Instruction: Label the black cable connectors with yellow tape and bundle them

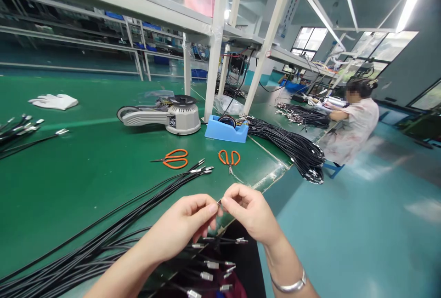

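My left hand [184, 226] and my right hand [250, 210] meet at the fingertips just off the near edge of the green table [76, 174]. Both pinch one small metal cable end [219, 202] between thumb and forefinger. Under my hands a bunch of black cables with metal plugs [210, 263] hangs over the table edge. More black cables [138, 206] fan across the table to the left, their plug tips [203, 169] pointing right.
Two orange-handled scissors [174, 158] [229, 157] lie beyond my hands. Behind them stand a grey tape dispenser machine [168, 115] and a blue tape holder [225, 128]. A cable pile [296, 148], white gloves [55, 101], a seated person [351, 125].
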Demonstrator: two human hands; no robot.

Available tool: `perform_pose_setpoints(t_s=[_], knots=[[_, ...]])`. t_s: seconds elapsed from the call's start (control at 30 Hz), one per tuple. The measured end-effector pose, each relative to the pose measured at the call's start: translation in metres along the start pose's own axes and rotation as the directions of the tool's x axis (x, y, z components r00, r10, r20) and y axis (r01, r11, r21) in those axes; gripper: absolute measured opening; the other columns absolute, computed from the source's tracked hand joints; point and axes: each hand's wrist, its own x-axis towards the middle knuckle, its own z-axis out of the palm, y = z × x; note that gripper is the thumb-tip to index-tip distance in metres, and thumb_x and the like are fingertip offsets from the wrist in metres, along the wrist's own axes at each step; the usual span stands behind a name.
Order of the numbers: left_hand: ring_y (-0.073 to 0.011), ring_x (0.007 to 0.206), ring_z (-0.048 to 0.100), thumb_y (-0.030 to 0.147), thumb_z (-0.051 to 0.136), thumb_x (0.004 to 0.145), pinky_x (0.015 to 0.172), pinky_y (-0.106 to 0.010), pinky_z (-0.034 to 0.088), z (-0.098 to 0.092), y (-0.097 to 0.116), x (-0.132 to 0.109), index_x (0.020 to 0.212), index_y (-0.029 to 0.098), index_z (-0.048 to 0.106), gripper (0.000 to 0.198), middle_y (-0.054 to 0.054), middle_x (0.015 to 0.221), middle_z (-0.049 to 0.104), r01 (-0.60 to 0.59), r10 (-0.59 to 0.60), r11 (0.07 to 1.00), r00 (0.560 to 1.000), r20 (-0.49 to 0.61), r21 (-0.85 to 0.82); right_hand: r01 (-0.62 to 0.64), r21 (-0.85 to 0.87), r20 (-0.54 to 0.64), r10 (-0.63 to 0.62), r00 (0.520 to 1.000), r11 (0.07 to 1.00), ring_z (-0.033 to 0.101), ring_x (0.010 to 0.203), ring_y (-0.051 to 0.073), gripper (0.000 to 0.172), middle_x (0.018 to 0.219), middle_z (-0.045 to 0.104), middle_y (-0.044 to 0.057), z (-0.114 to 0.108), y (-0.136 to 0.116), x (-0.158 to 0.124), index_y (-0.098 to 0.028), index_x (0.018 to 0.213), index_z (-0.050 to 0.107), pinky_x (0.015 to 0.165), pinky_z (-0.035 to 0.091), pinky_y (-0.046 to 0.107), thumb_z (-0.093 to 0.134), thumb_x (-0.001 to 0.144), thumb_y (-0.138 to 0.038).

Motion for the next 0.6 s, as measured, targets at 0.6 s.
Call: perform_pose_setpoints(t_s=[0.6], knots=[[-0.0118,0.054,0.042,0.044,0.054,0.081,0.050,-0.021,0.033,0.015,0.008,0.007,0.073,0.015,0.062,0.030,0.003,0.059,0.051,0.042,0.000,0.962,0.988,-0.153,0.270,-0.214,0.040,-0.060,0.217,0.974,0.976,0.051,0.054,0.011,0.016,0.056,0.059,-0.003,-0.005,0.002,-0.005,-0.016,0.063,0.060,0.056,0.042,0.025,0.067,0.071,-0.027]])
